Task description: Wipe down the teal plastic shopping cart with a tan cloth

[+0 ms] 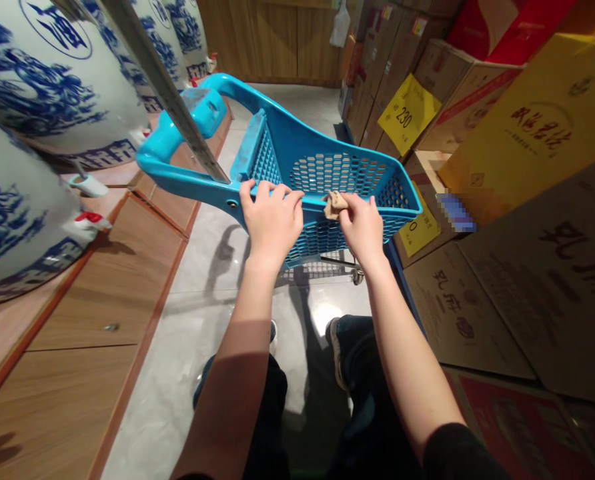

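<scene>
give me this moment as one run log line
left hand: on near rim of blue perforated plastic shopping cart | right hand: holding crumpled tan cloth at same rim | cart: on glossy grey floor

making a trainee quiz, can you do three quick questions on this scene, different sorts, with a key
1. What does the right hand hold?
2. True or false: the left hand grips the metal pole.
3. Which number is on the upper yellow sign?
A) 120
B) 230
C) 450

Key:
1. A crumpled brown wad; whether it is cloth or paper is hard to tell.
2. False: it is on the near rim of the blue cart.
3. B
</scene>
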Demonstrator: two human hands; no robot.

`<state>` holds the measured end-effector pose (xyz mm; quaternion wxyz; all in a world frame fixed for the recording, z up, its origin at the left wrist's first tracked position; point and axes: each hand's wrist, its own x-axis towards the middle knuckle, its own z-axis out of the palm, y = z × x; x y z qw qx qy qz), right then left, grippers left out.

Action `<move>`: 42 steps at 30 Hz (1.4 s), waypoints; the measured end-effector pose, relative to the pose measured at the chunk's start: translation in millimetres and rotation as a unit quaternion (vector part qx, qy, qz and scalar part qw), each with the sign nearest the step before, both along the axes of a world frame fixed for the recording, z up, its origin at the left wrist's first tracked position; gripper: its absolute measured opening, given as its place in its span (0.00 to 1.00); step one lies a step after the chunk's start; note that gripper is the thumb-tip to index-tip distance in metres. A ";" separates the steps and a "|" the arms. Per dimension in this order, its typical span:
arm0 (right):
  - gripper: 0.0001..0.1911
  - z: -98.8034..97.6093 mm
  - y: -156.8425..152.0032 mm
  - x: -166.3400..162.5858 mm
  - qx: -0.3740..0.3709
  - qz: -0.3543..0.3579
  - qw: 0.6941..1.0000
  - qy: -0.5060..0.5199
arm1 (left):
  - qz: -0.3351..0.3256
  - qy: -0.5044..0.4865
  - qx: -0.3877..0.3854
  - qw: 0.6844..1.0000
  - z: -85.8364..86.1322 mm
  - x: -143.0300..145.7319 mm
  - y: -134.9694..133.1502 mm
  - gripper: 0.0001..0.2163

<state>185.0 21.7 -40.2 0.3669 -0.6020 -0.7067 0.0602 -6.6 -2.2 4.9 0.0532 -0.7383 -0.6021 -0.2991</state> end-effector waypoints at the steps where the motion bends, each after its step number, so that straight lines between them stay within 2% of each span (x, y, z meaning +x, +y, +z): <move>1: 0.26 0.6 1.6 4.5 -0.009 -0.023 1.000 0.005 | -0.002 -0.003 0.001 1.000 -0.5 -0.2 0.3 0.16; 4: 0.26 -2.0 -0.1 3.2 -0.005 -0.050 0.999 0.005 | -0.006 -0.007 0.012 1.000 -3.5 -1.1 2.0 0.16; 8: 0.31 -4.7 -9.7 -17.2 0.022 0.044 0.998 -0.024 | -0.005 -0.002 0.033 0.999 -5.7 -1.8 2.8 0.17; 10: 0.31 -1.9 -10.9 -15.2 0.021 0.069 0.997 -0.027 | -0.005 -0.002 0.030 1.000 -4.7 -1.6 2.2 0.17; 14: 0.24 4.4 -4.9 20.8 -0.001 0.001 1.000 -0.007 | -0.012 -0.024 0.011 1.000 -2.3 -1.1 1.3 0.18; 17: 0.23 2.2 -2.2 38.9 -0.011 -0.053 0.999 0.002 | -0.020 -0.043 0.015 0.999 -2.9 -1.0 2.1 0.17; 20: 0.27 -3.7 -6.0 24.2 -0.003 -0.043 0.999 -0.011 | -0.021 -0.051 0.025 0.998 -4.2 -1.0 3.1 0.17; 23: 0.32 -5.1 -12.1 -3.7 0.003 0.028 0.999 -0.043 | -0.024 -0.053 0.025 0.998 -4.5 -0.6 3.3 0.17; 26: 0.32 0.5 -13.7 -9.6 0.007 0.077 0.996 -0.053 | -0.018 -0.036 0.023 0.999 -4.5 -0.3 3.1 0.18; 28: 0.29 4.8 -11.4 2.9 0.005 0.062 0.997 -0.039 | -0.010 -0.019 0.028 0.999 -5.0 -0.4 3.2 0.18; 31: 0.25 6.1 -7.3 24.3 -0.005 -0.006 1.000 -0.018 | -0.007 -0.006 0.040 0.999 -5.9 -0.5 3.6 0.17; 33: 0.25 3.3 -7.4 25.7 -0.003 -0.029 0.999 -0.019 | -0.006 -0.005 0.041 0.999 -5.9 -0.1 3.6 0.17; 35: 0.27 -0.2 -10.0 14.6 0.009 -0.009 0.999 -0.030 | -0.005 -0.006 0.034 0.999 -5.3 0.6 3.3 0.17; 39: 0.33 -1.4 -14.2 -9.0 0.029 0.082 0.995 -0.041 | -0.007 -0.021 0.031 0.999 -4.6 1.7 2.8 0.17; 42: 0.29 1.8 -8.9 3.1 0.019 0.060 0.998 -0.025 | -0.012 -0.031 0.031 0.999 -5.0 1.8 2.6 0.17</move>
